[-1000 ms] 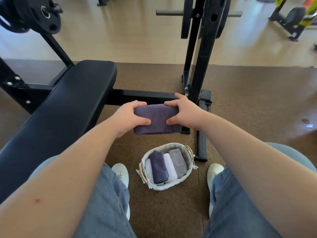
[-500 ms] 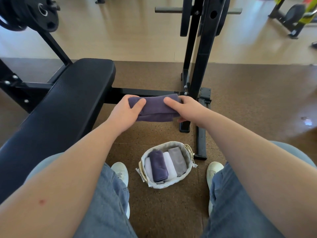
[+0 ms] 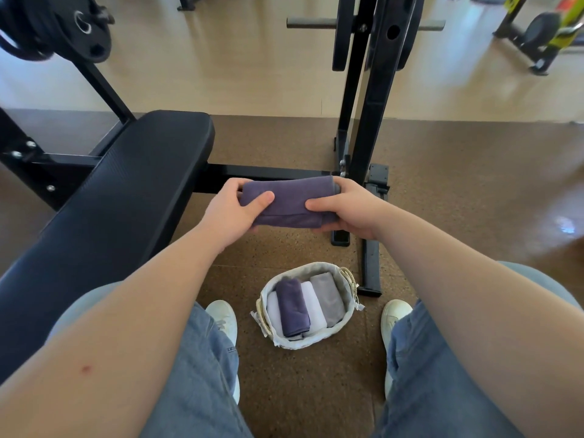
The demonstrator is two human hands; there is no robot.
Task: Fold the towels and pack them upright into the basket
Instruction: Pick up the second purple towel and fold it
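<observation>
I hold a folded purple towel (image 3: 289, 202) in the air in front of me, above the floor. My left hand (image 3: 235, 213) grips its left end and my right hand (image 3: 346, 210) grips its right end, thumbs on top. Below, on the floor between my feet, stands a small oval basket (image 3: 347, 325) with a pale liner. In it stand folded towels side by side: a purple one (image 3: 292, 308), a white one (image 3: 313, 306) and a grey one (image 3: 327, 298). Another white strip shows at the basket's left side.
A black padded bench (image 3: 120, 197) runs along my left. A black rack upright (image 3: 373, 99) and its floor feet (image 3: 369, 267) stand just behind the towel and basket. My white shoes (image 3: 222, 316) flank the basket. Weight plates (image 3: 53, 26) hang at top left.
The towel went from a wider flat rectangle to a narrower folded band. Both hands stayed on its ends and shifted slightly up and away from me.
</observation>
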